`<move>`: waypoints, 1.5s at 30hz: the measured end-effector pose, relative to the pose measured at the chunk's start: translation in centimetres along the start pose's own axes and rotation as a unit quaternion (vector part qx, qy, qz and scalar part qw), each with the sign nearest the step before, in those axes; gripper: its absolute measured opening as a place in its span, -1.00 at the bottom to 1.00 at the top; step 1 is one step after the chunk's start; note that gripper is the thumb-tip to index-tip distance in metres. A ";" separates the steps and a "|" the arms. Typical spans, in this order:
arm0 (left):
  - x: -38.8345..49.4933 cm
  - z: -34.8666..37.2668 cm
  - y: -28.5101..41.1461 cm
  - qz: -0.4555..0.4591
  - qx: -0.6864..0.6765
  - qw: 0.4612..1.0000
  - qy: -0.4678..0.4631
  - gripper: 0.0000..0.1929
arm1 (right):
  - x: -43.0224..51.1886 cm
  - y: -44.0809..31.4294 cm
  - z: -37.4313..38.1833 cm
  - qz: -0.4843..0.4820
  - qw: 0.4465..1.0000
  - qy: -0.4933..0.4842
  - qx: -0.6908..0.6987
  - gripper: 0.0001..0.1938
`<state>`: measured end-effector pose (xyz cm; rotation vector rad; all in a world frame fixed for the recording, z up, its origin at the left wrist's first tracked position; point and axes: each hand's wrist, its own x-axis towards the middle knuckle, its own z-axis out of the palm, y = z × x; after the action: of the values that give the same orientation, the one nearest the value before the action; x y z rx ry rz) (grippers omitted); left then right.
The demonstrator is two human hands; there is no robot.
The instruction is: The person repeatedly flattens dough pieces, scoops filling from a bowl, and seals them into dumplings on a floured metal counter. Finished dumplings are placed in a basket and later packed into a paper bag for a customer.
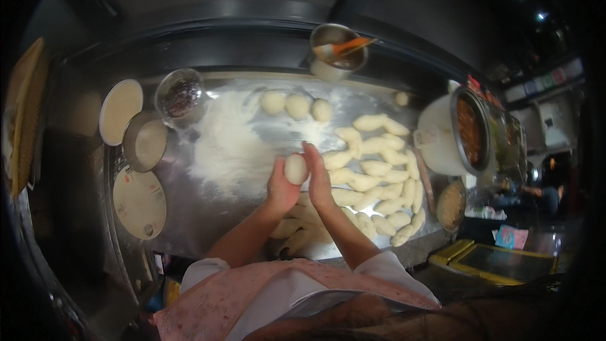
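Observation:
A smooth, pale dough ball (296, 169) sits between my two palms, raised over the steel worktop. My left hand (282, 185) cups it from the left side. Against its right side stands my right hand (319, 177), fingers straight and pointing away from me. Beyond my fingertips, three round dough balls (297, 106) form a row on the floured surface. To the right of my hands lie several elongated dough pieces (364, 182), close together and some touching. More long dough pieces (305, 234) are partly hidden under my forearms. Loose white flour (227, 139) covers the worktop to the left.
A metal pot (338, 52) with an orange-handled brush stands at the back. A glass bowl (180, 97) of dark filling, a metal bowl (145, 142) and an oval plate (139, 202) line the left. At right are a large white pot (440, 132) with reddish food and a bowl (451, 206).

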<state>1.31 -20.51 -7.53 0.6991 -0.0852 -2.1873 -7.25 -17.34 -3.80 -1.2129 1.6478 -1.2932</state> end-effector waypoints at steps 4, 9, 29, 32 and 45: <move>-0.3 -1.3 0.9 -0.002 -0.014 0.994 0.107 -0.58 | -0.5 -0.4 0.6 0.044 0.998 -0.039 0.034 -0.46; -2.9 -6.7 1.8 0.074 -0.049 0.993 0.073 -0.66 | 3.0 0.3 1.7 -0.020 0.981 0.027 -0.189 -0.72; -1.5 1.2 2.8 -0.027 0.085 0.995 -0.045 -0.20 | 10.2 5.0 -8.1 0.041 0.971 0.227 -0.061 -0.61; -2.4 -1.0 2.9 -0.052 0.142 0.988 0.021 -0.27 | 15.1 6.9 -11.6 -0.078 0.944 0.214 -0.240 -0.60; -4.4 -2.9 3.5 -0.013 0.241 0.969 0.053 -0.51 | 17.8 11.7 -19.6 0.084 0.862 0.001 -0.500 -0.48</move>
<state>7.50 -19.13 -7.00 1.0878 -0.5688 -2.1650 -33.65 -27.51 -9.87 -1.5451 2.4644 -0.2443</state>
